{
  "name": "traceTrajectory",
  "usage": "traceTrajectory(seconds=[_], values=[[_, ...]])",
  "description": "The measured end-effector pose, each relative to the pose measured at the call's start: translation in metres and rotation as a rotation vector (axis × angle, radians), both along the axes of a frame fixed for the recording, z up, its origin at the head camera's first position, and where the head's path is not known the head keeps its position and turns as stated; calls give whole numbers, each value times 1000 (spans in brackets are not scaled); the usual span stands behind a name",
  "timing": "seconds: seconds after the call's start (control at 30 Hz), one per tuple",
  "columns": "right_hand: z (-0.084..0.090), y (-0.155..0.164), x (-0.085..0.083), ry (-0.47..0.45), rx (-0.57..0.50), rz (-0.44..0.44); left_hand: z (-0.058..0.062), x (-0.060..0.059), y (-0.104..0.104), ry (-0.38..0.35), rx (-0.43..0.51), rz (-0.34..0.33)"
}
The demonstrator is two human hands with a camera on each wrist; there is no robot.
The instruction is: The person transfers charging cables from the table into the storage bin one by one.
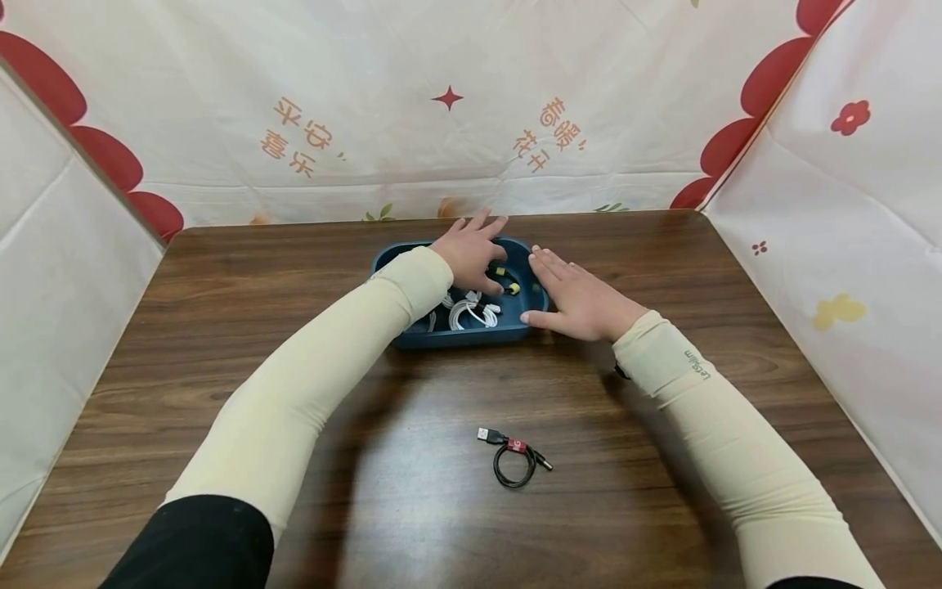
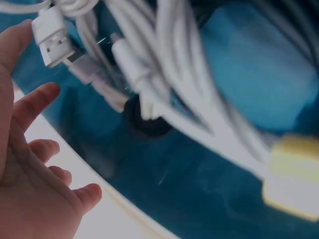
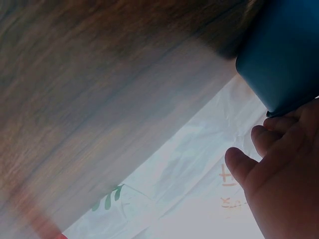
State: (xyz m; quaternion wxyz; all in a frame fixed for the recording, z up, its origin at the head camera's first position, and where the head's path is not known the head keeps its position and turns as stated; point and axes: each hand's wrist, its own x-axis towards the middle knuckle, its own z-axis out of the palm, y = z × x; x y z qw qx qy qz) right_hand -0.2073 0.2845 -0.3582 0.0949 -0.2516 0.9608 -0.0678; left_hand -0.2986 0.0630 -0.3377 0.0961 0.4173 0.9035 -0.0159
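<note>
Blue tray (image 1: 412, 335) at desk (image 1: 221, 327) far-centre, still holding white cables (image 1: 471, 312). Left hand (image 1: 471, 252) over the tray, fingers spread, gripping nothing. Right hand (image 1: 577, 301) flat against tray's right wall. One black cable (image 1: 515, 458) already out, nearer than tray; white ones left.
</note>
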Motion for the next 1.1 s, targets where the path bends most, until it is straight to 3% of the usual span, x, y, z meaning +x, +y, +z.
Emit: traceTrajectory(seconds=[0.2, 0.37, 0.5, 0.83, 0.97, 1.1], values=[[-2, -1, -1, 3, -7, 10, 25, 15, -9, -46, 76, -34], [-1, -1, -1, -4, -14, 9, 54, 42, -22, -62, 177, -81], [0, 0, 0, -10, -3, 3, 65, 63, -34, -21, 212, -157], [-1, 0, 0, -15, 9, 3, 57, 105, -57, 79, 220, -365], [-2, 0, 0, 8, 25, 9, 52, 122, -61, 139, 187, -420], [-1, -1, 0, 31, 44, 17, 44, 138, -63, 146, 149, -448]])
